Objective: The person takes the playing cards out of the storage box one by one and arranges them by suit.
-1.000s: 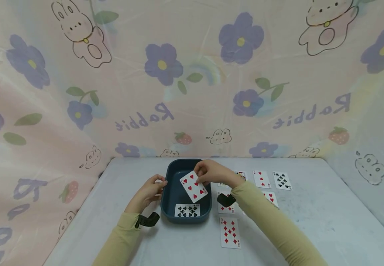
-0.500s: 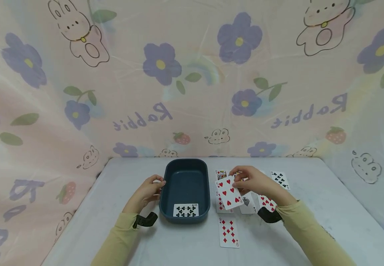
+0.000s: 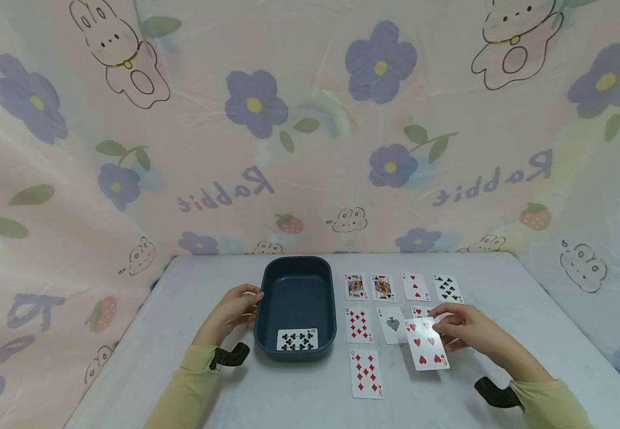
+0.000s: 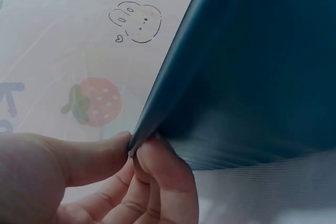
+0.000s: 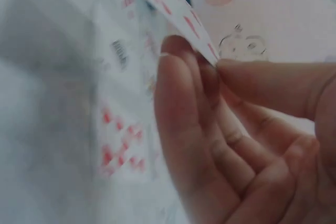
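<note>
the held heart card (image 3: 427,348) covers another card's lower part, and the right-wrist view is blurred.

Head view: set high, facing forward and down across the counter (image 3: 299,405) to the patterned backdrop; takes in both hands and the whole card layout from mid distance.
Left wrist view: very near, facing along the left hand (image 4: 79,182) at the dark tray (image 4: 252,77) rim; shares tray and hand with the head view.
Right wrist view: very near, blurred, facing past the right hand (image 5: 236,145) at the heart card (image 5: 173,9); shares both with the head view.
</note>
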A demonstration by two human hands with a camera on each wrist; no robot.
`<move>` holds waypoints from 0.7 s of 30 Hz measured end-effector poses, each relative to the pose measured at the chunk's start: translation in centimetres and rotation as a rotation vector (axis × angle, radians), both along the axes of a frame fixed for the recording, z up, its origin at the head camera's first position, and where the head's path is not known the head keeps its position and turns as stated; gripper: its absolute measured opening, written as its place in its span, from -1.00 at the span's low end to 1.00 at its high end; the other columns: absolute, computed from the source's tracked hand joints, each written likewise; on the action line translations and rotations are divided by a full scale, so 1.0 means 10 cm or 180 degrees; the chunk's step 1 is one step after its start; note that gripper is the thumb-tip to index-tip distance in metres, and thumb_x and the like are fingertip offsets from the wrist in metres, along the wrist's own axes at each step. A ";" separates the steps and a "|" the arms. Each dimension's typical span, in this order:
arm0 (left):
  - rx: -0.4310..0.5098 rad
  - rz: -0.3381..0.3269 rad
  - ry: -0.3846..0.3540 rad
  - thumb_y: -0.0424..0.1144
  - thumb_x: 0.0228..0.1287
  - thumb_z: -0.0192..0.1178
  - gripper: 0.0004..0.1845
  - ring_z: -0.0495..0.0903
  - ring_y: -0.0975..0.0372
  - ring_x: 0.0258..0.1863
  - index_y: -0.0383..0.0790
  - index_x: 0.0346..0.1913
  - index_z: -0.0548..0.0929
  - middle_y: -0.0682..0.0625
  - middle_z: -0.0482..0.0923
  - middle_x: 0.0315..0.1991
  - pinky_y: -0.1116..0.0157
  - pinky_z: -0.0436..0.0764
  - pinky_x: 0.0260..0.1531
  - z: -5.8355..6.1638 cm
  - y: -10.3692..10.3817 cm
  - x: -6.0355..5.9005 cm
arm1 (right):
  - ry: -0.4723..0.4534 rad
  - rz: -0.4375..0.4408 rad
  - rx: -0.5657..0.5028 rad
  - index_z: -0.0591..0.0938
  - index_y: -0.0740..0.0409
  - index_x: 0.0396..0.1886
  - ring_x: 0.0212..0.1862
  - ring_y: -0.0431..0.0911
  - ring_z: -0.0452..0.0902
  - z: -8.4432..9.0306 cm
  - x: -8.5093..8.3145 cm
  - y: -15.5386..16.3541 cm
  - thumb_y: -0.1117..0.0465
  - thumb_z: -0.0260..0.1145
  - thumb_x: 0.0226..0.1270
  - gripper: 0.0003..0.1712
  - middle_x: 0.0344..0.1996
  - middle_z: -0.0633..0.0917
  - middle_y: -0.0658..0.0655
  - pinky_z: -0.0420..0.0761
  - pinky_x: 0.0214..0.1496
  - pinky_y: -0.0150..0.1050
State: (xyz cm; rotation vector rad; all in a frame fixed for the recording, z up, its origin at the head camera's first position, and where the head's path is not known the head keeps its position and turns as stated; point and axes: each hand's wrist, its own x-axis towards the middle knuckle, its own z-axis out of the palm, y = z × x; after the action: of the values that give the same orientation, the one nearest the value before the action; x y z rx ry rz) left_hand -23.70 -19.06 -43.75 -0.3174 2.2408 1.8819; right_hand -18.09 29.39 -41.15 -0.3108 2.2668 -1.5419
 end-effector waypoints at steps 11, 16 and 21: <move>-0.0027 0.0022 -0.0047 -0.25 0.34 0.18 -0.79 0.51 0.16 -0.45 -0.25 -0.05 0.50 -0.08 0.56 -0.37 0.28 0.54 -0.45 -0.02 0.00 -0.01 | -0.0250 0.0013 0.0278 0.45 0.48 0.00 -0.44 -0.13 0.54 -0.28 0.19 0.35 0.27 0.24 0.34 -0.62 -0.47 0.65 0.10 0.60 -0.41 -0.21; -0.0019 0.0040 -0.0054 -0.24 0.34 0.19 -0.78 0.51 0.17 -0.45 -0.24 -0.04 0.49 -0.07 0.56 -0.39 0.30 0.53 -0.46 -0.03 0.01 -0.03 | -0.0437 -0.0009 0.0353 0.49 0.44 -0.04 -0.45 -0.11 0.55 -0.33 0.23 0.42 0.25 0.27 0.32 -0.65 -0.51 0.66 0.10 0.60 -0.41 -0.22; -0.0024 0.0052 -0.0049 -0.25 0.34 0.19 -0.78 0.50 0.18 -0.47 -0.25 -0.04 0.49 -0.06 0.55 -0.40 0.30 0.52 -0.48 -0.04 0.00 -0.03 | -0.0541 -0.0065 0.0495 0.53 0.39 -0.05 -0.45 -0.11 0.56 -0.40 0.22 0.43 0.20 0.31 0.30 -0.64 -0.50 0.67 0.09 0.59 -0.41 -0.23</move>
State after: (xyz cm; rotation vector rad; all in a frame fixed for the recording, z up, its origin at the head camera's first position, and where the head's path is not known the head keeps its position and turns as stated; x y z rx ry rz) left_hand -23.95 -19.05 -44.11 -0.3513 2.2426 1.8731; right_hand -15.88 33.71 -45.15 -0.1094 2.2449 -1.3371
